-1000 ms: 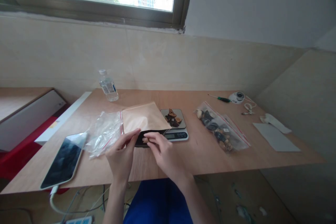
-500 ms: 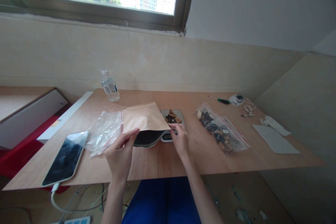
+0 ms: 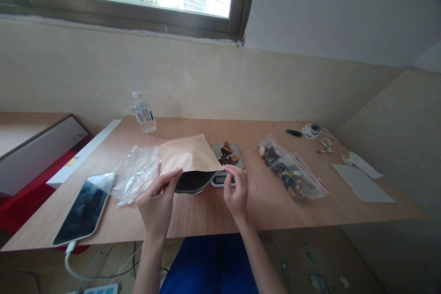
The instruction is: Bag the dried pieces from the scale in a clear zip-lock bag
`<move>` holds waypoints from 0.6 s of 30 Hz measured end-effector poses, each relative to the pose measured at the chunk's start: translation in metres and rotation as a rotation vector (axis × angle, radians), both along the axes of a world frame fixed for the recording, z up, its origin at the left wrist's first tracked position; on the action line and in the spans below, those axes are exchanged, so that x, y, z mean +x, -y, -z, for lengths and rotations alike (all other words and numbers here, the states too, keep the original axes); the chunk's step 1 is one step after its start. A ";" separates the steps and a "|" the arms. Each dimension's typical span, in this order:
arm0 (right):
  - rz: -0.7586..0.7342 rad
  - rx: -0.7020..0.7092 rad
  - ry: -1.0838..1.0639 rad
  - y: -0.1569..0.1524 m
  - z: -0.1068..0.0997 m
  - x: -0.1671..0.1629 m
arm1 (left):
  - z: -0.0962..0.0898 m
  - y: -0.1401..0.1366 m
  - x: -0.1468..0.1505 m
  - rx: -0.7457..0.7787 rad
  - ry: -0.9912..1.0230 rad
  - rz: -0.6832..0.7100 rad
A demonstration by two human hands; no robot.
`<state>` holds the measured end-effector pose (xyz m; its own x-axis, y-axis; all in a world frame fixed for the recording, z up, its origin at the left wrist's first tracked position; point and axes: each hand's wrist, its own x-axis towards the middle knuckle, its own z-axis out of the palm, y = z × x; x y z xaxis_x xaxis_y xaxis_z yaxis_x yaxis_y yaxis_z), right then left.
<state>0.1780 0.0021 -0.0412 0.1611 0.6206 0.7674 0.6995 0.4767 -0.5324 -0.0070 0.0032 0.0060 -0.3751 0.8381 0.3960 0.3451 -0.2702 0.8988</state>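
A brown kraft paper bag [image 3: 188,154] lies tilted over the table with its dark-lined mouth gaping toward me. At the left of that mouth, my left hand [image 3: 156,204] pinches the bag's edge between thumb and fingers. The fingertips of my right hand [image 3: 237,193] are closed at the mouth's right corner. Just behind that corner is a small kitchen scale [image 3: 238,150], partly covered by the bag and my fingers. Brown, dried, mushroom-like pieces [image 3: 228,152] sit in a small heap on its plate.
A clear zip bag [image 3: 139,170] lies left, beside a phone [image 3: 84,209] on a cable. A water bottle [image 3: 144,115] stands behind. To the right are filled zip bags [image 3: 280,165], a screwdriver [image 3: 292,132], a white camera [image 3: 312,130] and a white sheet [image 3: 361,183].
My right hand has turned slightly at the bag's corner, its fingers now raised and curled more. The left hand and paper bag have hardly moved.
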 end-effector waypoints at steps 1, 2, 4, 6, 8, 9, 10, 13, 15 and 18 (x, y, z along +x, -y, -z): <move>-0.041 0.069 -0.021 0.009 -0.005 -0.005 | 0.000 0.000 0.001 -0.002 0.006 0.003; -0.084 0.130 -0.021 0.018 -0.010 -0.011 | 0.000 0.000 0.001 -0.003 0.010 0.003; -0.173 0.207 -0.008 0.031 -0.019 -0.024 | 0.001 -0.001 0.002 -0.005 0.012 0.000; -0.266 0.166 0.026 0.035 -0.027 -0.037 | 0.002 -0.002 0.002 -0.004 0.002 -0.002; -0.345 -0.017 0.107 0.030 -0.034 -0.049 | 0.003 -0.002 0.002 0.001 -0.008 0.002; -0.364 -0.136 0.169 0.025 -0.037 -0.055 | 0.003 -0.002 0.002 0.007 -0.012 0.003; -0.363 -0.255 0.231 0.020 -0.040 -0.060 | 0.004 -0.002 0.001 0.013 -0.016 0.005; -0.307 -0.548 0.403 0.003 -0.047 -0.073 | 0.006 -0.001 0.001 0.016 -0.017 0.013; -0.284 -0.654 0.495 -0.009 -0.050 -0.080 | 0.007 0.001 0.002 0.010 -0.008 0.025; -0.301 -0.648 0.553 -0.030 -0.048 -0.089 | 0.008 0.003 0.002 0.012 0.006 0.026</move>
<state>0.0886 0.0316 0.0065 -0.3663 0.9145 0.1718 0.8293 0.4046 -0.3854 -0.0045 0.0005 -0.0016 -0.3559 0.8427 0.4039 0.3320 -0.2900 0.8976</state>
